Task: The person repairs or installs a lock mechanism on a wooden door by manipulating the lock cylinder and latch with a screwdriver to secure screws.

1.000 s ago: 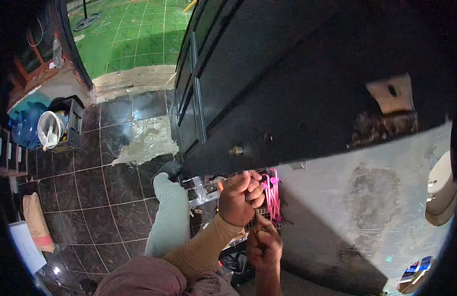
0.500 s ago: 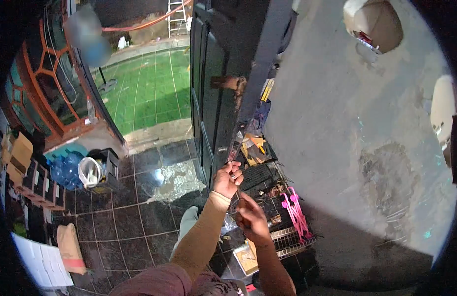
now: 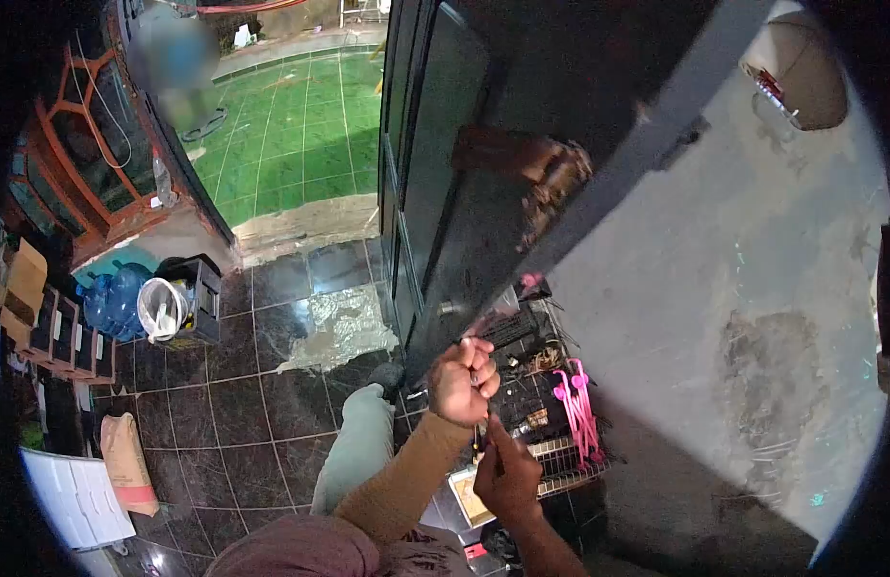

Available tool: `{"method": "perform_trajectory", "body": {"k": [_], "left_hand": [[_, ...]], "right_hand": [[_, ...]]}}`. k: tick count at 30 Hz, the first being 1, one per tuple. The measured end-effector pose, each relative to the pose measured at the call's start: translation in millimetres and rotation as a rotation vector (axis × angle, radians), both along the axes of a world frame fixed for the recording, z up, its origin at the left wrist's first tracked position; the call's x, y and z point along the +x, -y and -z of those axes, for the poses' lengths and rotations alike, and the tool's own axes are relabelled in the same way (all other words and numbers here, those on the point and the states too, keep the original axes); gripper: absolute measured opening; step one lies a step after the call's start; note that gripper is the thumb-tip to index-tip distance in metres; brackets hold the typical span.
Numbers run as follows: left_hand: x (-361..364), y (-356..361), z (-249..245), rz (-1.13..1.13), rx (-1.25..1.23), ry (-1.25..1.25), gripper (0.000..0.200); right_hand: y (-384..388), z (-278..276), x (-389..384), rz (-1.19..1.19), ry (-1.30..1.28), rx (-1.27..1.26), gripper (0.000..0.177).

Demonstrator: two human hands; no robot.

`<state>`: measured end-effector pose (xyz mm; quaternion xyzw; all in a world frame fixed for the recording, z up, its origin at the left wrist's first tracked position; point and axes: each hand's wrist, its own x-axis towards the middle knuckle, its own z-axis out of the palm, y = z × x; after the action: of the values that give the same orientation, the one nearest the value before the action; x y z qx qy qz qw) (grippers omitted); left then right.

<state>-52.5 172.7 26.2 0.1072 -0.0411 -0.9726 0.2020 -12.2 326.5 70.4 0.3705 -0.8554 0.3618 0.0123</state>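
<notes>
A dark panelled door [image 3: 440, 231] stands ajar in front of me, with a rough, bare brownish patch [image 3: 558, 188] near its edge. My left hand [image 3: 466, 381], at the end of a tan sleeve, is closed in a fist close to the lower part of that edge. Just below it, my right hand [image 3: 508, 473] is closed too, its index finger pointing up toward the left. A thin shaft seems to run between the two hands; its kind is too small to make out. What sits inside each fist is hidden.
A wire rack [image 3: 560, 466] with a pink frame [image 3: 579, 413] and loose items stands by the grey wall [image 3: 676, 317]. At left are a white bucket [image 3: 164, 310], blue water jugs [image 3: 118, 303] and a paper sack [image 3: 127, 466]. Foil-like sheeting [image 3: 344, 327] lies on the dark tiles.
Both hands have shifted slightly right and down in view, remaining close together. The door fills more of the picture, and my leg and shoe show more fully.
</notes>
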Motion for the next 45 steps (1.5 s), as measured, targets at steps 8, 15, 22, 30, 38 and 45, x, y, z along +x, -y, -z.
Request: {"method": "perform_trajectory", "body": {"k": [8,15,22,30,38,45], "left_hand": [[-5.3,-2.0,-8.3,0.019,-0.006,0.111,0.032],[-10.8,4.0,-20.7,0.023,-0.108,0.313,0.026],[-27.4,17.1,9.5,0.034,-0.320,0.259,0.023],[-10.3,22.0,6.8,0.230,-0.405,0.117,0.023],[14.7,71.6,-13.0,-0.094,-1.040,0.698,0.025],[-1.8,85.3,-32.0,-0.235,-1.494,0.499,0.029]], "right_hand": [[-3.3,-1.1,-8.2,0.140,0.644,-0.278,0.038],[-15.3,7.7,-17.7,0.041,1.284,-0.755,0.039],[-29.8,22.4,-22.9,-0.227,1.874,-1.211,0.032],[-40.7,13.6,-50.8,-0.224,1.793,-0.986,0.034],[-41.6,-4.4,-51.1,-0.119,1.871,-0.920,0.038],[-26.0,6.2,-28.5,-0.125,1.975,-1.160,0.044]]}}
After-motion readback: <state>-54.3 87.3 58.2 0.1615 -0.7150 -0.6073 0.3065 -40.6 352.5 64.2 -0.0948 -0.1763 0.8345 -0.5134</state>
